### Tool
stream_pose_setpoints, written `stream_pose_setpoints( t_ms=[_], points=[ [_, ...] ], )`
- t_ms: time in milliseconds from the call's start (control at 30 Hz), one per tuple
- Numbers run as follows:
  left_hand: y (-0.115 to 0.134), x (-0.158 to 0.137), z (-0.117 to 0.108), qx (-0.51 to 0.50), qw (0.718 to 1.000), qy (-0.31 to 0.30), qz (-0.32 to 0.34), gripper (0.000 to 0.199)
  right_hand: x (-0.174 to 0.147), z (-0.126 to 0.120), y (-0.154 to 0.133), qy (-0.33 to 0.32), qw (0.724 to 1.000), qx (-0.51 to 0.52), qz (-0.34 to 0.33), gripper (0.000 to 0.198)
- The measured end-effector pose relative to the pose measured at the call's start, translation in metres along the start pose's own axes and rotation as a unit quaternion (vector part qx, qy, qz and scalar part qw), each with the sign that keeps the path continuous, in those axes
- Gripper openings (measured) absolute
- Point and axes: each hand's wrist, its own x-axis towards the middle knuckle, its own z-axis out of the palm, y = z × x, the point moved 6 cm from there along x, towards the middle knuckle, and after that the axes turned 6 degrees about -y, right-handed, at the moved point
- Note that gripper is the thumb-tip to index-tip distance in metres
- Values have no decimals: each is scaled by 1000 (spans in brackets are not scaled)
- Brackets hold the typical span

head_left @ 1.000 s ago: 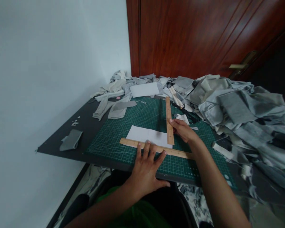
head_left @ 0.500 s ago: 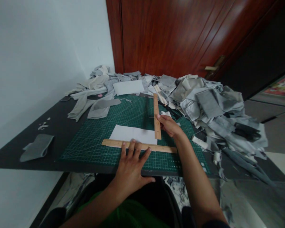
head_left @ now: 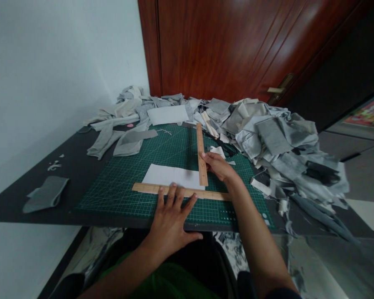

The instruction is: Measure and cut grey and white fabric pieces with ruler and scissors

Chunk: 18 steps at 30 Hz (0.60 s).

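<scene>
My left hand point(head_left: 171, 216) lies with fingers spread, its fingertips pressing on a long wooden ruler point(head_left: 146, 187). This ruler runs sideways over the near edge of a white sheet point(head_left: 171, 174), whether paper or cloth I cannot tell. In my right hand point(head_left: 218, 166) is a second wooden ruler point(head_left: 200, 141), gripped at its right edge between thumb and fingers. It points away from me, tilted slightly left at the far end, with its near end over the sheet's right side, close to the first ruler. Below them is a green cutting mat point(head_left: 112, 187).
Black-handled scissors point(head_left: 227, 147) lie right of the upright ruler. A big heap of grey and white cloth scraps point(head_left: 274, 137) covers the right and back. Grey cloth pieces point(head_left: 129, 143) lie at the left, and a folded grey piece point(head_left: 48, 194) sits near the front-left edge.
My right hand has shifted the second ruler a little left and toward me, so its near end sits closer to the first ruler. My left hand stays in place.
</scene>
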Motion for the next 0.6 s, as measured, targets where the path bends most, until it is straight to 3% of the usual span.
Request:
stream_pose_setpoints(
  t_ms=[300, 500, 600],
  points=[
    [0, -1, 0, -17, 1000, -20, -7, 109, -6, 20, -5, -11, 1000, -4, -11, 54],
    [0, -5, 5, -20, 999, -25, -17, 119, -22, 70, -12, -63, 996, 41, -44, 52],
    [0, -8, 7, -29, 999, -25, -14, 122, -37, 101, -8, -119, 985, 120, -19, 50]
  ],
)
